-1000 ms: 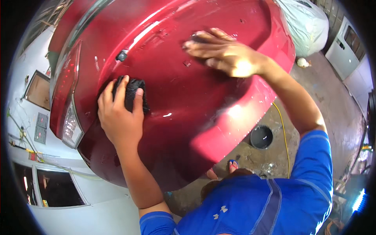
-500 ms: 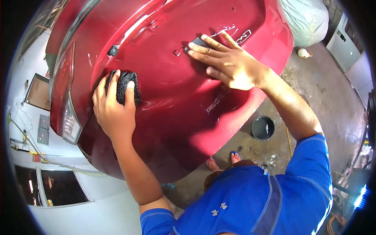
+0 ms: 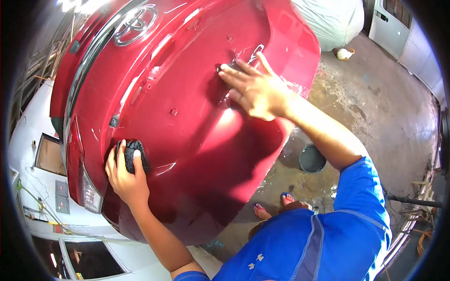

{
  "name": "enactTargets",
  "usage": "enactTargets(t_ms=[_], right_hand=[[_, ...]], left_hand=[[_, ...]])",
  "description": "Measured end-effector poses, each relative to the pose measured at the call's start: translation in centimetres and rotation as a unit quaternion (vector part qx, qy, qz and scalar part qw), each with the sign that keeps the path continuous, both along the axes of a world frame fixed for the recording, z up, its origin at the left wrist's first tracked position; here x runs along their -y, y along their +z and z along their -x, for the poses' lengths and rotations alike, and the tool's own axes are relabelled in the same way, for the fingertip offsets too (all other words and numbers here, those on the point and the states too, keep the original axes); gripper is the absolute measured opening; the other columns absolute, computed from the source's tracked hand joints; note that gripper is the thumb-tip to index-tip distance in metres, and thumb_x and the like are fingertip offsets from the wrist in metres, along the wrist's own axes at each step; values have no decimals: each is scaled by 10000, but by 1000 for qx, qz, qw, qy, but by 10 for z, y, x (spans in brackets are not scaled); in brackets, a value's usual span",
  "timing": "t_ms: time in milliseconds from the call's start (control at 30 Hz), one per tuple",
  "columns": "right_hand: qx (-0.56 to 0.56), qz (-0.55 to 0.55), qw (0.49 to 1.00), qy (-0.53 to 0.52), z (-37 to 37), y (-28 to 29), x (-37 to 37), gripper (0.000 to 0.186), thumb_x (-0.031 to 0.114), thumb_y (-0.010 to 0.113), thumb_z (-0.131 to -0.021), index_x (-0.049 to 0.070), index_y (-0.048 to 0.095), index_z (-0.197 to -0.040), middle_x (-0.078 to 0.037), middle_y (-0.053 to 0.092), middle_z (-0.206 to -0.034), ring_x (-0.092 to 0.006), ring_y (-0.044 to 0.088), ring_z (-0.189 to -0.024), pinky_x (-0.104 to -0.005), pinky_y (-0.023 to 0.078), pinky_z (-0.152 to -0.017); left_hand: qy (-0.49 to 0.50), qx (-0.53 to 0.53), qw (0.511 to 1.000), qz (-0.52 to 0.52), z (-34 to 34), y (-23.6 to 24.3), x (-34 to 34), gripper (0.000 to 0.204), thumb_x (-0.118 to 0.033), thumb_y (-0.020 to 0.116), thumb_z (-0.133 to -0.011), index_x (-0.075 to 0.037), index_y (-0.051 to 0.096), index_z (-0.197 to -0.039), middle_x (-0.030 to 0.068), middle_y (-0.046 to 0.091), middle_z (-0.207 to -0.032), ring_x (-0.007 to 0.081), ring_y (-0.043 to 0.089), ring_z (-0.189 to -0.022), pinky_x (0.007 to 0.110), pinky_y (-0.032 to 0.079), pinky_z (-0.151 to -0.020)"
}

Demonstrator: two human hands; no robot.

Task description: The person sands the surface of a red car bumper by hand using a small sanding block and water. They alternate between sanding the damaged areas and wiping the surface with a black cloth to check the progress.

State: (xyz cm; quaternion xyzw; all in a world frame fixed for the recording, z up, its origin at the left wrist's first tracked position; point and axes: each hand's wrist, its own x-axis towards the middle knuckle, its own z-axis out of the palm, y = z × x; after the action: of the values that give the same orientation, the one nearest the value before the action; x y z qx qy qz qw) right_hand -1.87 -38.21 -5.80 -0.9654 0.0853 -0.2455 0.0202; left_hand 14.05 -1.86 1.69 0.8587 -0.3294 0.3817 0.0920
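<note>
We see the change mostly at the right hand (image 3: pixel 260 96): half a second ago it was beside the small left opening (image 3: pixel 174 112) in the red car panel (image 3: pixel 199 126), and now it has slid to the right, leaving that opening well apart from it and coming close to the right opening (image 3: pixel 229 37). Our view has shifted as well, so the chrome emblem (image 3: pixel 136 25) on the far left part of the car now shows whole.

The right fingers lie spread and nearly flat against the panel, gripping nothing that we can make out. Something dark shows at their tips, but the hand covers too much for us to tell what it is.

The left hand (image 3: pixel 129 180) has kept about the same place on the panel, near its left edge and just beside the clear lamp (image 3: pixel 91 189). Its fingers are curled around a black pad (image 3: pixel 130 151), thumb on the right side and the others on the left, holding it down on the painted surface.

For the work on the panel, we judge that this moves the right hand's contact onto a patch farther right, while the left hand seems to serve as a steady rest, its pad unused for the moment. The dark bucket (image 3: pixel 313 170) stands on the floor (image 3: pixel 365 103), right of the panel.
</note>
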Motion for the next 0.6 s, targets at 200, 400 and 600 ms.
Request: enactTargets(t_ms=[200, 400, 600], right_hand=[[18, -67, 991, -114, -32, 17, 135, 644, 423, 337, -1134, 57, 326, -1663, -126, 308, -1761, -431, 297, -1606, -710, 160, -1277], [11, -25, 991, -128, -35, 4, 107, 647, 414, 405, -1128, 73, 326, -1672, -151, 313, -1753, -463, 373, -1561, -744, 186, -1252], [-36, 31, 992, -120, -30, 8, 56, 597, 361, 350, -1126, 100, 374, -1662, -156, 340, -1740, -340, 331, -1610, -681, 171, -1292]], left_hand=[[-14, -12, 1000, 6, 4, 4, 18, 433, -352, 708, -1003, -149, 724, -1385, 167, 651, -1416, 403, 595, -1301, 523, 473, -1113], [-1, -7, 1000, 4, 2, 1, 11, 435, -348, 715, -999, -153, 729, -1388, 164, 655, -1418, 392, 596, -1313, 521, 473, -1121], [-2, 3, 1000, 10, 3, 0, 3, 431, -337, 722, -994, -145, 732, -1380, 170, 661, -1400, 402, 602, -1294, 527, 475, -1114]])
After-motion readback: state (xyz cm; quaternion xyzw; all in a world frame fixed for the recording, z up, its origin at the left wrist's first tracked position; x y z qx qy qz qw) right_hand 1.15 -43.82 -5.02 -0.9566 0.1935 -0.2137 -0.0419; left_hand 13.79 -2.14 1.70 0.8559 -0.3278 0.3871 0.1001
